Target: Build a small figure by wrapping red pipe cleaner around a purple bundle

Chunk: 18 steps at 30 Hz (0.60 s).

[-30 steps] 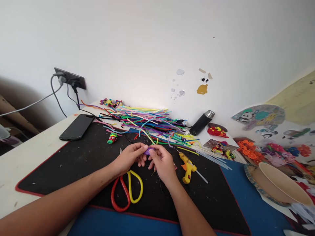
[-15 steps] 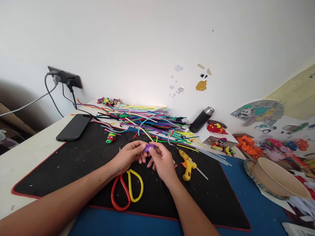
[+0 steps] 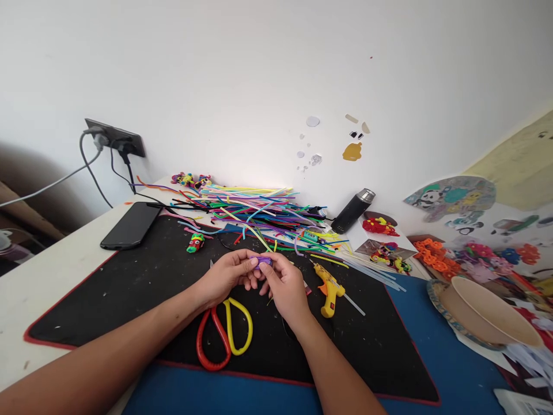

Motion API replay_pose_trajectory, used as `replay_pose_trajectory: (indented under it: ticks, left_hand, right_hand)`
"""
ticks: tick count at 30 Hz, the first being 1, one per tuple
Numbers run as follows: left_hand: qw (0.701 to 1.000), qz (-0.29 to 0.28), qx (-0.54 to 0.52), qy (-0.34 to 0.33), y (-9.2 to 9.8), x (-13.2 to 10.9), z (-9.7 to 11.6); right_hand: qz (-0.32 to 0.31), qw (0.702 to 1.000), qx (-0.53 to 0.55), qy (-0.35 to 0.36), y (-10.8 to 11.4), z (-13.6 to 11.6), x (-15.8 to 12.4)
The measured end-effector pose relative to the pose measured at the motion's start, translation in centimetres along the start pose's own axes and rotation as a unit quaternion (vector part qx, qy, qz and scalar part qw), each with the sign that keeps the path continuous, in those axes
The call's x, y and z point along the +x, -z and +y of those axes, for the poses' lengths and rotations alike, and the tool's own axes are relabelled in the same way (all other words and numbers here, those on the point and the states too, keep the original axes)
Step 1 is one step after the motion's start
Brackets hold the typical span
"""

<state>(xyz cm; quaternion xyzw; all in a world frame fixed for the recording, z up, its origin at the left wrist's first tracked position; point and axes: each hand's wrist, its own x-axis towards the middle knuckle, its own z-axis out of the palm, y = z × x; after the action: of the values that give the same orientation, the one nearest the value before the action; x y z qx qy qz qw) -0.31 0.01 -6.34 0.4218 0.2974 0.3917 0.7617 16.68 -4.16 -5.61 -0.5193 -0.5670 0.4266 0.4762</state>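
Observation:
Above the middle of the black mat [image 3: 147, 300], a small purple pipe-cleaner piece [image 3: 260, 261] is pinched between both hands. My left hand [image 3: 228, 276] grips its left end with thumb and fingers. On the other end, my right hand [image 3: 283, 282] has its thumb pressed against the near face. Fingers cover much of the piece. Scissors [image 3: 227, 340] with one red and one yellow handle lie below my left hand, their blades mostly hidden under it. To the right rests a yellow glue gun [image 3: 330, 288] with a glue stick in its back.
A heap of coloured pipe cleaners [image 3: 259, 210] lies along the wall. A small green and red figure [image 3: 196, 243] and a phone [image 3: 132, 226] sit at the left. Toward the right are a black flask [image 3: 353, 211], clear glue sticks [image 3: 375, 272] and a beige bowl [image 3: 496, 311].
Both hands keep hold of the purple piece, which has turned slightly between the fingers. The whole view has shifted a little; the other things stay where they were.

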Motion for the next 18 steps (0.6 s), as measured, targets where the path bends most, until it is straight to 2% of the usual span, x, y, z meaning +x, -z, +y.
replay_pose_trajectory:
  ticks: [4, 12, 18]
  left_hand:
    - [1.000, -0.003, 0.000, -0.001, 0.07, -0.10, 0.11]
    - [1.000, 0.008, -0.006, -0.028, 0.07, 0.05, -0.19]
    - [0.999, 0.008, 0.026, -0.047, 0.14, 0.04, -0.68]
  right_hand:
    - [0.003, 1.000, -0.001, 0.001, -0.17, 0.10, -0.11]
    - [0.016, 0.997, 0.075, -0.033, -0.52, 0.31, 0.06]
    - [0.018, 0.998, 0.052, -0.040, -0.32, 0.12, 0.11]
